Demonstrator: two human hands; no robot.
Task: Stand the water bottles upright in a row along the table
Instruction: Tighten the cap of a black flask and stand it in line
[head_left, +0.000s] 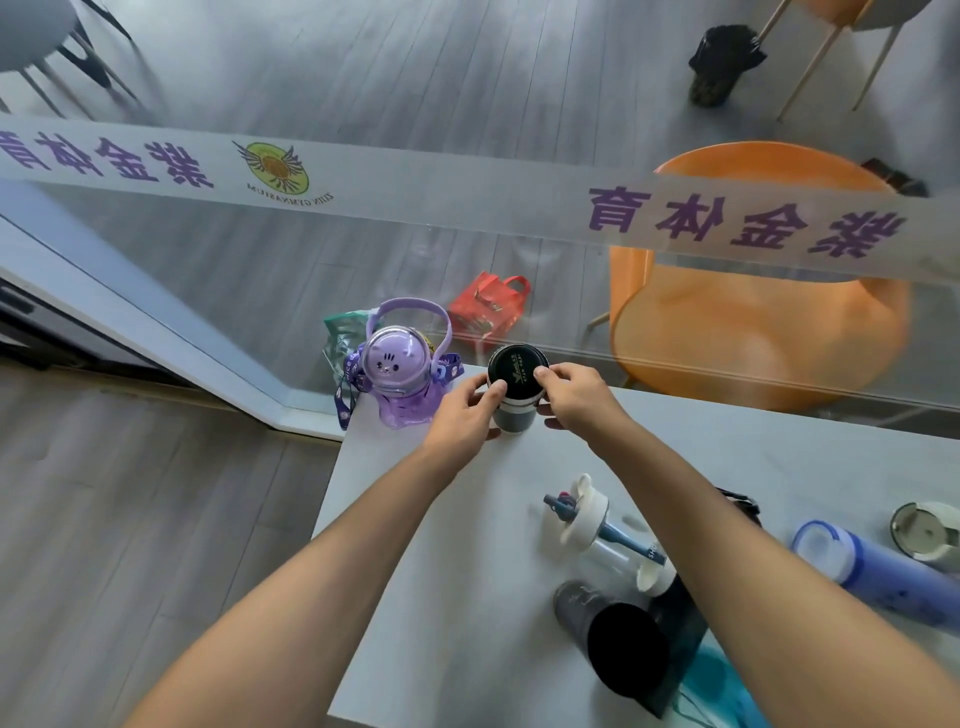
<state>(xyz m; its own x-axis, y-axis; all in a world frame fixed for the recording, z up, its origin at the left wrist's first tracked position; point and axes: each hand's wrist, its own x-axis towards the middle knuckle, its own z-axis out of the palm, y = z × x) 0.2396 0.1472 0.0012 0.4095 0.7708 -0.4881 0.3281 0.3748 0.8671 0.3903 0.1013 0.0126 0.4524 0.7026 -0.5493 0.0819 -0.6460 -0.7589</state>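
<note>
Nearest the camera, a dark grey bottle (613, 639) lies on its side at the near edge of the white desk (467, 519), its black end toward the viewer, beside a clear bottle with a white lid (597, 525) and a blue bottle (883, 571), both also lying flat; these evidently wait their turn to be stood up. Farther back, both arms reach to the desk's far left corner, where a black-lidded bottle (517, 387) stands upright. The left hand (467, 410) and right hand (576, 397) close on it from either side, each grip wrapped partway around the body just under the lid, thumbs touching the lid's rim, probably to steady it and square it on its base. It sits just beside a purple cat-faced bottle (397, 379), already upright at the very corner, with its strap hanging over the edge, so the row seems to be starting there and running rightward along the glass partition (467, 249). A metal-lidded bottle (922, 532) rests at the far right, and whether it is upright is unclear.
</note>
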